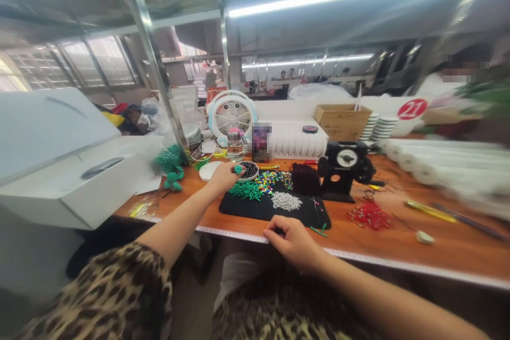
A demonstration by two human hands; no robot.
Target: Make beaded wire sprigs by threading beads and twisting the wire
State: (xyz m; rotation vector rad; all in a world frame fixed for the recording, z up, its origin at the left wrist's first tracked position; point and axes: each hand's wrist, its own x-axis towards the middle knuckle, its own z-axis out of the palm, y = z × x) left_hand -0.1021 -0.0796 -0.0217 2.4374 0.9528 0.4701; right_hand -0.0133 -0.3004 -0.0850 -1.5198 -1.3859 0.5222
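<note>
My left hand (227, 176) reaches over the far left of a black mat (239, 210) and pinches a small green piece (238, 169) whose kind I cannot make out. Right beside it is a white bowl of black beads (249, 170). On the mat lie green sticks (246, 190), multicoloured beads (271, 180), silver beads (287, 201) and a bundle of dark threads (305, 176). My right hand (292, 239) is at the table's front edge, thumb and fingers curled together. Whatever its fingers may hold is hidden.
A black hand-cranked device (345, 170) stands right of the mat, with red beaded pieces (370, 215) nearby. Further right are a yellow cutter (430, 211) and white rolls (438, 170). A fan (233, 117) and bottle (235, 147) stand behind, a white box (71, 191) at left.
</note>
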